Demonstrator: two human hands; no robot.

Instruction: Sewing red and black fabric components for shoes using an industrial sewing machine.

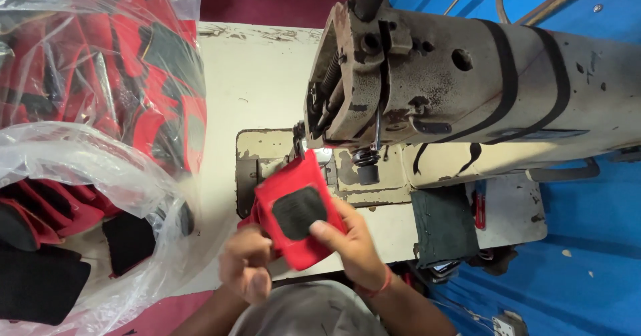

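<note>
Left hand: the left hand (246, 269) was curled near the wearer's body, fingers closed on the lower left edge of the red fabric piece with a black oval patch (298, 209), steadying it.
Right hand: the right hand (352, 242) pinched the piece's right side, thumb on top beside the patch, apparently to keep it flat.
Fabric piece: it lay tilted on the bed, its top corner just under the needle area.
Machine: the worn cream industrial sewing machine (467, 82) stood behind on the chipped cream table (260, 75).
Supply: the clear plastic bag of red and black cut pieces (100, 109) sat at left, within reach.
</note>
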